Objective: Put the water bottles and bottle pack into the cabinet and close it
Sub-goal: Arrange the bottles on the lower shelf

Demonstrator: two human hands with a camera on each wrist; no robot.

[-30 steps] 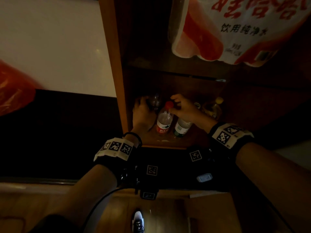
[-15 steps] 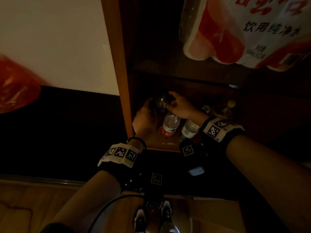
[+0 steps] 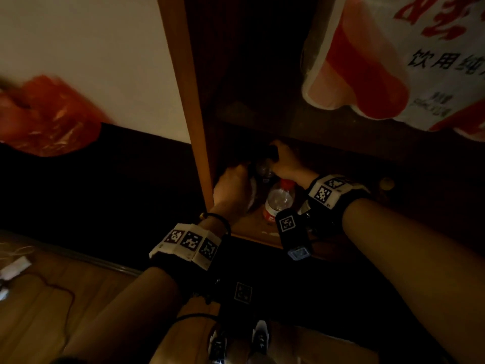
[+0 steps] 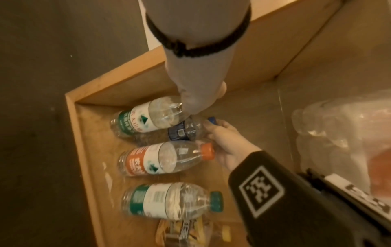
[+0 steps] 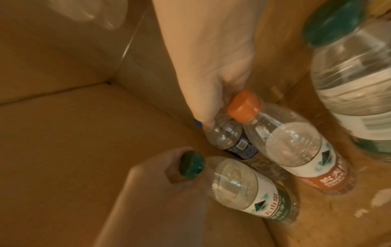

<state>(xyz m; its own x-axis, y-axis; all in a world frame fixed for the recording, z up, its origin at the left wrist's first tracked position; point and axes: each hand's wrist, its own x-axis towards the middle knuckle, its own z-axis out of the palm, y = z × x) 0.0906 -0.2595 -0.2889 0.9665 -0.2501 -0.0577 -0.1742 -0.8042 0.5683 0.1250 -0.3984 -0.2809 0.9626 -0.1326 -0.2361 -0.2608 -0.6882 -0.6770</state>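
Observation:
Both my hands are inside the low shelf of the wooden cabinet (image 3: 189, 101), where several water bottles stand. My left hand (image 3: 236, 177) curls round the neck of a green-labelled, green-capped bottle (image 5: 237, 183) at the left wall. My right hand (image 4: 211, 127) grips the top of a small blue-capped, dark-labelled bottle (image 4: 188, 129) behind the others. A red-capped bottle (image 3: 279, 200) stands free in front of it. Another green-capped bottle (image 4: 171, 200) stands to the right. The wrapped bottle pack (image 3: 393, 61) lies on the shelf above.
A yellow-capped bottle (image 3: 387, 183) shows dimly further right in the cabinet, and a yellow packet (image 4: 184, 232) lies near the shelf front. A red plastic bag (image 3: 47, 116) hangs at the left. A white device with a cable (image 3: 15, 266) lies on the wooden floor.
Both hands have reached deeper into the shelf. My right hand has left the red-capped bottle's top and now holds the blue-capped bottle behind it.

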